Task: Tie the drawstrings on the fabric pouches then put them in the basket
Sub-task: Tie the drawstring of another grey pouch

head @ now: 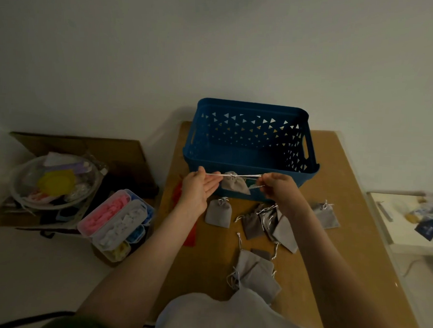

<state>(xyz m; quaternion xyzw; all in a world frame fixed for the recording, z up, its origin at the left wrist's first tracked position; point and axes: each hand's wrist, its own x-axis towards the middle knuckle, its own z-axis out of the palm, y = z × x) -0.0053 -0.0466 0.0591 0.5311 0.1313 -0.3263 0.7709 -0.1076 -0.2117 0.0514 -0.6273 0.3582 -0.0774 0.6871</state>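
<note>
Before basket (251, 108), left hand (196, 190), right hand (280, 187) stretch pouch (234, 185) drawstrings (216, 174); knot indistinct.

The pouch (235, 184) held between the left hand (198, 191) and the right hand (279, 189) is seen to be of grey cloth, matt and softly napped; its drawstring (248, 175) is of thin white cord. Just behind both hands, the basket (251, 106) is moulded in blue plastic, smooth with a dull sheen. Beneath the hands, the worktop (347, 175) is shown as brown board, smooth and matt. Left of the left hand, the storage boxes (117, 216) are formed of clear glossy plastic.
</note>
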